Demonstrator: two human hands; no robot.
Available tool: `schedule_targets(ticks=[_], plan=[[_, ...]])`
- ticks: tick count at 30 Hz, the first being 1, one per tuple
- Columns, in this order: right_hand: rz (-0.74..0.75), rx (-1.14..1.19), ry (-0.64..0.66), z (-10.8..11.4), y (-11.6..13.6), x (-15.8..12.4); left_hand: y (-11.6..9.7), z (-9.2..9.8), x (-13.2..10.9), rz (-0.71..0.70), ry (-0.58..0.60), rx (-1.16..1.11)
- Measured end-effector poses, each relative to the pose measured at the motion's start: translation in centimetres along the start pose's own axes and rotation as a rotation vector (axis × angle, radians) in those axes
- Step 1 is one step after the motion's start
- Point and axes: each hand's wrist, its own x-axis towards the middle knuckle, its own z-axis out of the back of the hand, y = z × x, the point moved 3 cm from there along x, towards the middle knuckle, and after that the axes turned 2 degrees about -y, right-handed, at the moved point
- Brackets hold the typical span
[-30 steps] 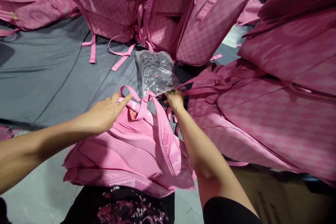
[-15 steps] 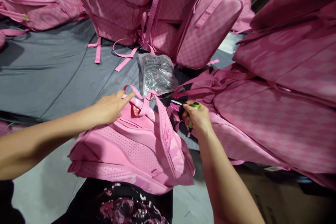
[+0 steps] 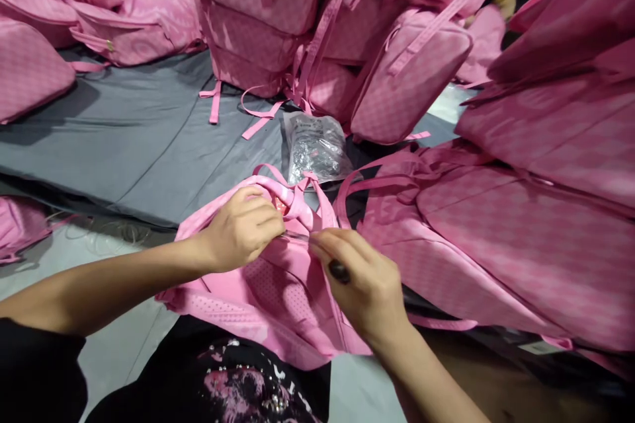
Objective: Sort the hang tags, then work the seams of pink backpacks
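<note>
A pink backpack (image 3: 278, 291) with a dotted mesh back panel and straps lies in front of me, leaning against my lap. My left hand (image 3: 248, 228) is closed at its upper edge, near the carry loop. My right hand (image 3: 364, 277) is closed around a tool (image 3: 339, 271), of which only a dark, rounded handle end shows; earlier its handle looked green and black. Between the two hands runs a thin, greyish strip (image 3: 296, 236), touching the fingers of both. What my left fingers pinch is hidden. Beyond the hands lies a clear plastic bag (image 3: 317, 149) with printing on it.
Pink checked backpacks (image 3: 526, 238) are stacked at right, with more pink backpacks (image 3: 258, 20) standing along the back. Others lie at far left. A grey cloth (image 3: 133, 125) covers the work surface. Part of another person (image 3: 505, 1) shows at the back right.
My left hand went from open fingers on the backpack to closed. My right hand moved left and down to meet it, bringing the tool. The view shifted slightly left.
</note>
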Motion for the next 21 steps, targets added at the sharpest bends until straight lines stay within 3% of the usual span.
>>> schedule_targets(ticks=[2,5,9,12,16,21], plan=[[0.114,-0.152,0.054,-0.5,0.8,-0.2,-0.1,0.1,-0.8,-0.029,-0.035,0.001],[0.066,-0.233,0.064,-1.0,0.1,-0.2,0.6,0.3,-2.4,0.049,-0.065,-0.029],[-0.105,-0.094,0.075,-2.5,-2.4,0.3,3.3,-0.3,-6.0,0.508,0.057,0.019],[-0.137,-0.089,0.317,-4.8,-2.6,1.1,4.6,-1.4,-8.4,0.701,0.212,-0.037],[-0.127,-0.162,0.644,-8.0,-1.6,2.4,4.7,-2.1,-9.7,0.665,0.146,-0.057],[-0.096,-0.135,0.810,-10.7,-1.1,3.3,4.7,-2.8,-10.0,0.547,0.015,0.001]])
